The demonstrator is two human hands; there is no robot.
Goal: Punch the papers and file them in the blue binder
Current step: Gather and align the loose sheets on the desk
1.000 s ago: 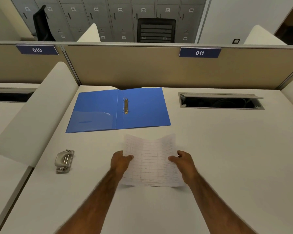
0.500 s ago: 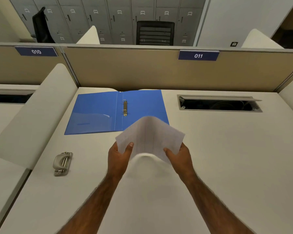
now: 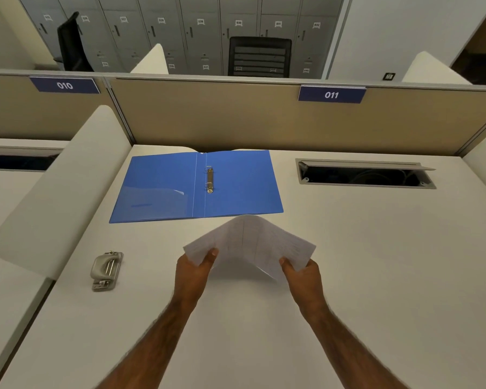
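The papers are lifted off the white desk and bent upward along the middle into a peak. My left hand pinches their left edge and my right hand pinches their right edge. The blue binder lies open and flat just beyond the papers, its metal rings at the spine. A grey metal hole punch sits on the desk to the left of my left hand.
A cable slot with a raised lid is set into the desk at the back right. A beige partition closes the far edge. A white rounded divider borders the left side.
The papers lay flat on the desk a second ago; both hands have lifted them and pushed the sides together, so they arch upward, and moved them slightly nearer the binder.
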